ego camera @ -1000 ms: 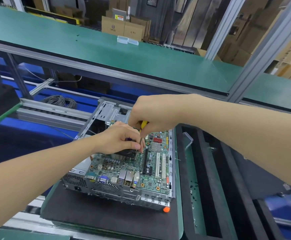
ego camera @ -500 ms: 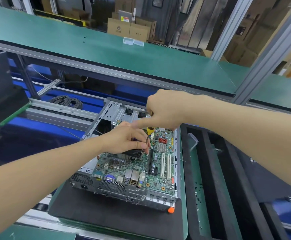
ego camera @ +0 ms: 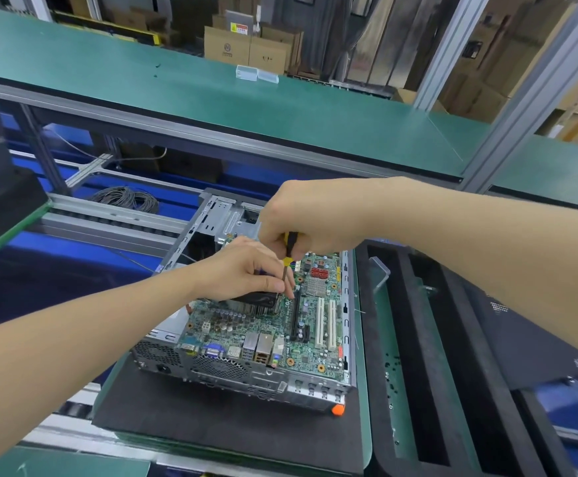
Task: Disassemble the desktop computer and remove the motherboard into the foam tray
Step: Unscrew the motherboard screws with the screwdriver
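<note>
Motherboard point(ego camera: 266, 335) in case point(ego camera: 211, 373), screwdriver point(ego camera: 289, 249) in right hand point(ego camera: 301, 215)

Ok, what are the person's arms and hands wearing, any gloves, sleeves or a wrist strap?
Nothing shows. The left hand and right hand are bare, no gloves or rings visible. The left forearm and right forearm are uncovered to the frame's edge: no sleeve, watch or strap in view.

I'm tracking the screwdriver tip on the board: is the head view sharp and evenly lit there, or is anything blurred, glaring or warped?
Head view: the motherboard is sharp and evenly lit, no glare; the screwdriver shaft is clear, its tip lost at the left hand, which shades the heatsink; wide-angle warp bows the green shelf and tilts the aluminium post.
</note>
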`<state>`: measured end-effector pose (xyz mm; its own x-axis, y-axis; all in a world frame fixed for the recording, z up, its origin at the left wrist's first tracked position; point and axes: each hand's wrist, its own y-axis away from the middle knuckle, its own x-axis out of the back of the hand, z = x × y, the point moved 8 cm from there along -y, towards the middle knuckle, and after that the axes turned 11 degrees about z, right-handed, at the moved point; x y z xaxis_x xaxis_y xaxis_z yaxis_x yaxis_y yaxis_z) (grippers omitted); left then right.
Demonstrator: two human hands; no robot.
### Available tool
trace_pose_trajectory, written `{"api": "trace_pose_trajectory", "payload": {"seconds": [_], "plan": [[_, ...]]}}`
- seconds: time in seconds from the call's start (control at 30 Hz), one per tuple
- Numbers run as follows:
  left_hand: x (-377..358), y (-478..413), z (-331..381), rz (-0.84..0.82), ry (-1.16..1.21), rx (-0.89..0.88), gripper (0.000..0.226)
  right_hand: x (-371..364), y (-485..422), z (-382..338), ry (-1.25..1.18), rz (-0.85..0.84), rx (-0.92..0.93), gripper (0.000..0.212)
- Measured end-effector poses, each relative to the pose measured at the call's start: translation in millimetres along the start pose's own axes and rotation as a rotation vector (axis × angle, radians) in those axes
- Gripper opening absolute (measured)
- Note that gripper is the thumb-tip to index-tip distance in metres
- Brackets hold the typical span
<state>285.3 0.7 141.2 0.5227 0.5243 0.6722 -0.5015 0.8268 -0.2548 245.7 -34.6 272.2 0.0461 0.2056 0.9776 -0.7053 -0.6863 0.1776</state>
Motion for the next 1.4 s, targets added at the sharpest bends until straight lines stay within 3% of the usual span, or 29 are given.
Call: {"api": "trace_pose_trajectory", "payload": {"seconds": [0.1, 0.17, 0.23, 0.33, 0.4, 0.47, 0.6, 0.77, 0.93, 1.03, 1.13, 1.27, 1.33, 1.4], "plan": [[1, 2, 3, 0.010, 0.013, -0.001, 0.018, 0, -1, -4, 0.047, -0.011, 0.086, 0.034], [2, 2, 5, 0.019, 0.021, -0.013, 0.018, 1, 2, 1, 0.027, -0.012, 0.051, 0.020], [2, 1, 7, 0.020, -0.005, -0.032, 0.017, 4, 5, 5, -0.019, 0.011, -0.021, 0.027], [3, 0, 8, 0.029, 0.000, -0.041, 0.013, 12, 11, 18, -0.030, 0.135, -0.284, 0.060], [2, -1, 5, 0.023, -0.021, -0.017, 0.015, 2, 19, 35, -0.074, 0.065, -0.568, 0.078], [1, -2, 5, 0.020, -0.075, -0.037, 0.017, -12, 19, 36, -0.055, -0.057, -0.637, 0.075], [1, -2, 3, 0.026, -0.093, -0.051, 0.021, -9, 3, 19, 0.104, -0.058, -0.397, 0.054], [1, -2, 4, 0.013, -0.038, -0.058, 0.015, -5, -1, 8, 0.035, -0.040, -0.211, 0.035], [-1, 2, -1, 0.003, 0.032, 0.021, 0.024, -2, -6, -4, 0.100, -0.012, 0.058, 0.034], [2, 1, 4, 0.021, 0.014, 0.001, 0.022, -4, -2, -2, 0.081, 0.004, 0.114, 0.028], [2, 0, 9, 0.033, -0.052, -0.059, 0.016, 0, 8, 12, -0.012, 0.046, -0.031, 0.024], [3, -1, 8, 0.033, -0.045, -0.045, 0.019, 0, 19, 42, -0.025, 0.099, -0.487, 0.074], [2, -3, 9, 0.032, -0.095, -0.069, 0.019, -16, 22, 47, -0.078, -0.019, -0.643, 0.071], [2, -3, 7, 0.033, -0.108, -0.076, 0.020, -17, 13, 38, 0.013, -0.080, -0.555, 0.056]]}}
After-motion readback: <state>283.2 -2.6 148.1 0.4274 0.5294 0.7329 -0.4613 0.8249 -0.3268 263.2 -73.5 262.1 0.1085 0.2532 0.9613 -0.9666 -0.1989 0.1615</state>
